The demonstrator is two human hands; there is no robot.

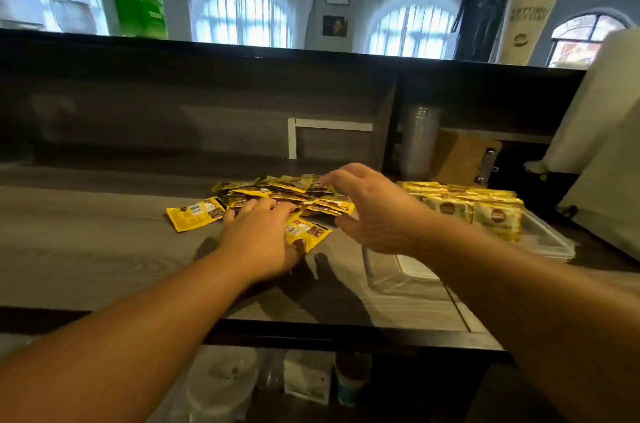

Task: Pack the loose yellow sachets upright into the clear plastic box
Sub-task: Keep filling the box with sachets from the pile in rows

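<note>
A loose heap of yellow sachets lies on the grey wood counter. One sachet sits apart at the heap's left. My left hand rests flat on the heap's near edge, its thumb side over another sachet. My right hand hovers over the heap's right side, fingers spread and curved, holding nothing. To the right, the clear plastic box holds a row of sachets standing upright. My right forearm hides part of the box.
A clear plastic lid or tray lies near the counter's front right. A dark back wall rises behind the heap. A clipboard and stacked clear cups stand behind the box. A white appliance stands at the right.
</note>
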